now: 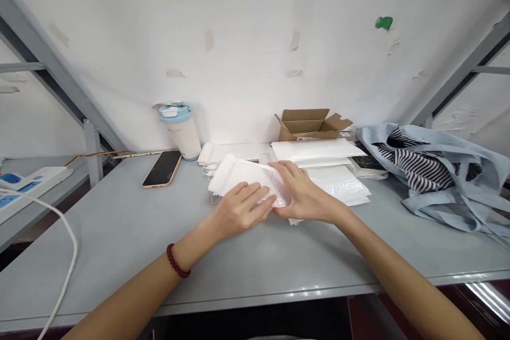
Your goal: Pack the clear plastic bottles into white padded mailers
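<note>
Between my hands is a white bubble-lined pouch (255, 172), tilted above the grey table. My left hand (241, 210), with a red bead bracelet on the wrist, has its fingers curled against the pouch's near edge. At the pouch's right end my right hand (297, 191) grips it, thumb below and fingers on top. White folded pieces with thin loops (211, 155) lie behind and left of the pouch. To the right, flat white bubble mailers (342, 183) are stacked, partly behind my right hand.
A phone (162, 169) and a blue-lidded cup (181, 130) stand left of the pieces on the grey table (131, 234). An open cardboard box (308, 125) is at the wall. A light blue bag (466, 170) with striped cloth lies right. A white cable (74, 244) crosses the left edge.
</note>
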`<state>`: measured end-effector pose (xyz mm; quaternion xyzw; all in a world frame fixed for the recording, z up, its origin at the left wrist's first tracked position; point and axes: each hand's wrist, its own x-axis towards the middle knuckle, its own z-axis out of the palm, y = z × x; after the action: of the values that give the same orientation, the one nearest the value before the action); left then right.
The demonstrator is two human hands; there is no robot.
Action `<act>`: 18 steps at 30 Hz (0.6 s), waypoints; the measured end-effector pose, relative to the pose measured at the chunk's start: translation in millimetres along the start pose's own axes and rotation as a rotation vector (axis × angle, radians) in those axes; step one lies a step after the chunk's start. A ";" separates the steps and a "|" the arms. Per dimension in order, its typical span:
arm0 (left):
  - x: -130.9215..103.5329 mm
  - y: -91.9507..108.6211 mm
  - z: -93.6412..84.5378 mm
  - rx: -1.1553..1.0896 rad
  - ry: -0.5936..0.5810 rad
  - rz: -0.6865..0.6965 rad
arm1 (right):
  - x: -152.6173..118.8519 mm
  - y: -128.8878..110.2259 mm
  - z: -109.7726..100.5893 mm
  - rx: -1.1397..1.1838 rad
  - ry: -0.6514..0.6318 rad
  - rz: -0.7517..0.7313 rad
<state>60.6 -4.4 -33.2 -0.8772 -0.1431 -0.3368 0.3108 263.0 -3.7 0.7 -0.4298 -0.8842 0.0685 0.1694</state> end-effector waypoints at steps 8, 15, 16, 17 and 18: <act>-5.8 -45.4 -21.6 -0.378 0.121 -1.148 | 1.5 1.2 -5.7 -0.137 0.101 0.005; -8.4 -53.4 -28.8 -1.352 -0.233 -1.575 | 1.7 -1.2 0.3 -0.279 0.064 -0.027; -7.4 -48.6 -26.6 -1.393 -0.233 -1.579 | 1.7 -1.7 1.5 -0.295 0.066 -0.032; -6.0 -43.0 -24.0 -1.428 -0.243 -1.580 | 1.7 -2.7 2.6 -0.307 0.069 -0.040; -4.3 -37.0 -21.4 -1.454 -0.257 -1.579 | 1.6 -4.0 3.7 -0.315 0.071 -0.052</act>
<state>29.7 10.1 -7.1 -0.5402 -0.4654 -0.3518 -0.6065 257.8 -4.9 -1.4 -0.4301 -0.8883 -0.0907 0.1330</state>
